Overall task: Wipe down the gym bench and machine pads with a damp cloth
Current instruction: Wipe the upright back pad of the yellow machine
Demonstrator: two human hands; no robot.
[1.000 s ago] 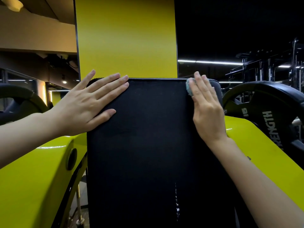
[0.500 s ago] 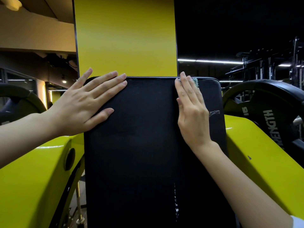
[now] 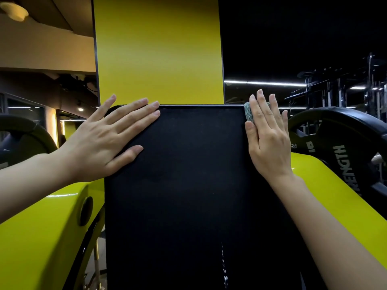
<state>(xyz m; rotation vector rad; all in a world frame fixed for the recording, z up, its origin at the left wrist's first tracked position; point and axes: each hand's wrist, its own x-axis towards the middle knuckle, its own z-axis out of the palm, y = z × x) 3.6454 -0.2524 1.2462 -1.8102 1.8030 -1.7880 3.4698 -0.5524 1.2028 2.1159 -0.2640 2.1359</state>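
A tall black machine pad (image 3: 188,195) fills the middle of the view, its top edge against a yellow pillar. My left hand (image 3: 106,141) lies flat with straight fingers on the pad's upper left corner. My right hand (image 3: 267,135) presses a small blue-green cloth (image 3: 248,113) against the pad's upper right corner with straight fingers. Most of the cloth is hidden under the palm; a bit shows beside the index finger.
Yellow machine arms (image 3: 41,237) flank the pad on both sides. A black weight plate (image 3: 345,151) hangs at the right, another (image 3: 23,137) at the left. The yellow pillar (image 3: 159,51) stands directly behind. Dark racks (image 3: 339,86) fill the far right.
My right hand with the cloth slid left along the pad's top, then back right to the upper right corner. My left hand stayed flat on the upper left corner.
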